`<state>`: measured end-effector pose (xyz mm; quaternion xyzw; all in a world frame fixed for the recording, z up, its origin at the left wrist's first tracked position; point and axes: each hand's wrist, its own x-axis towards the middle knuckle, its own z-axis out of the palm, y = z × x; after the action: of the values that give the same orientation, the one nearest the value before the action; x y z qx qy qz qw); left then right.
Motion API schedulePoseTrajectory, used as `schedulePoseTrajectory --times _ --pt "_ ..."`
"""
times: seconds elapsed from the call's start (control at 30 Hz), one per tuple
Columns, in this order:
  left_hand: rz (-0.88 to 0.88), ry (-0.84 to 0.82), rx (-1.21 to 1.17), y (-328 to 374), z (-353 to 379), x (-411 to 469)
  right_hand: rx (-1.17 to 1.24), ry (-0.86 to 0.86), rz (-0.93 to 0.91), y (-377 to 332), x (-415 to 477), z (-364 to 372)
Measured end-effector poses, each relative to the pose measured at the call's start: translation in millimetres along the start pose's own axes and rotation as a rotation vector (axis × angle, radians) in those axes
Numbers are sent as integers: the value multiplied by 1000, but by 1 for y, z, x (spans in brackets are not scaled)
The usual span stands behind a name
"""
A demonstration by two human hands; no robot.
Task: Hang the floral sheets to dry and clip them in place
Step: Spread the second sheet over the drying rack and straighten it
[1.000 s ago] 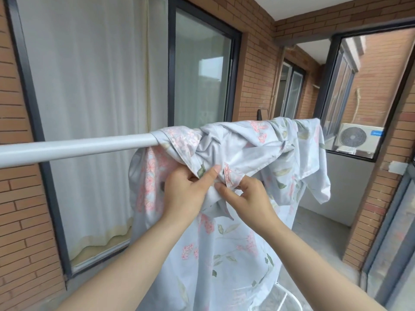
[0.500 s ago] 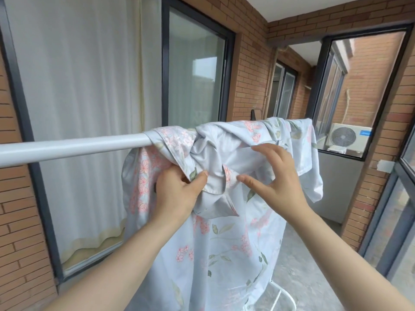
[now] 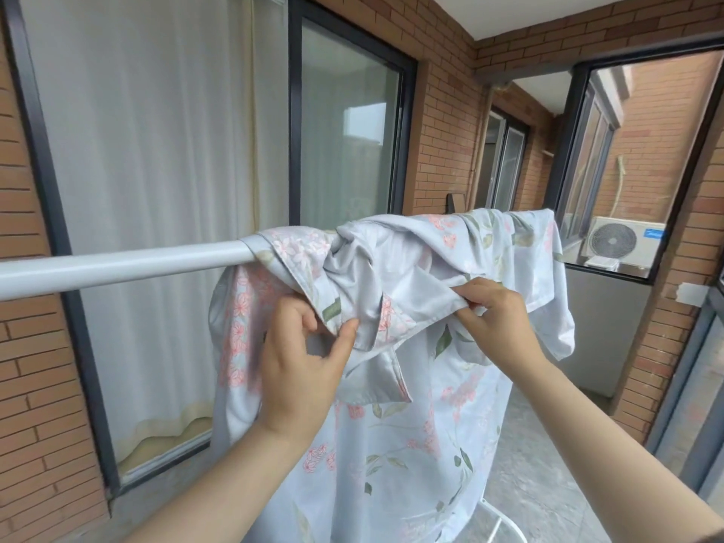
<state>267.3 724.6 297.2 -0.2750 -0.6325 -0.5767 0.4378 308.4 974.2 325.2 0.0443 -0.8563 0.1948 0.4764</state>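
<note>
Head view.

- Floral sheet (image 3: 411,444): smooth, thin woven cloth, pale blue-grey, printed with pink blossoms and green leaves. It is draped over the rail from centre frame out to 2 o'clock, bunched in twisted folds at the top and hanging in a broad, flatter panel to the 6 o'clock edge. The plainer reverse side shows in the folds, and one hemmed corner points down at centre.
- Rail (image 3: 117,266): round, glossy white tube running from the 9 o'clock edge up to centre, where it passes under the cloth.
- Left hand (image 3: 301,366): just left of centre, thumb and curled fingers pinching a folded edge of the sheet.
- Right hand (image 3: 497,323): at 3 o'clock from the left hand, close by, fingertips pinching a taut fold of the plain reverse side.
- Window (image 3: 352,131): at 11 o'clock, dark metal frame, with a pleated white curtain (image 3: 156,150) behind the glass.
- Brick wall (image 3: 35,386): red-brown, rough, pale mortar lines, at 8 o'clock.
- Air-conditioner unit (image 3: 623,241): at 3 o'clock, white box with a round fan grille, seen through a far opening.
- Wire frame (image 3: 505,523): at 5 o'clock, thin white curved rods, partly hidden by the sheet.
</note>
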Motion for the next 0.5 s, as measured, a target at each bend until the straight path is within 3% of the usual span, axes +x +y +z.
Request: schedulePoseTrajectory --times 0.1,0.17,0.37,0.5 --pt "269 -85 107 -1 0 2 34 -19 -24 -2 -3 -1" --pt "339 -185 234 -2 1 7 36 -25 -11 -2 -6 -2" --pt "215 -294 275 0 0 12 42 -69 197 2 -6 -6" --pt "68 -312 227 7 0 12 15 -219 76 4 9 -7"
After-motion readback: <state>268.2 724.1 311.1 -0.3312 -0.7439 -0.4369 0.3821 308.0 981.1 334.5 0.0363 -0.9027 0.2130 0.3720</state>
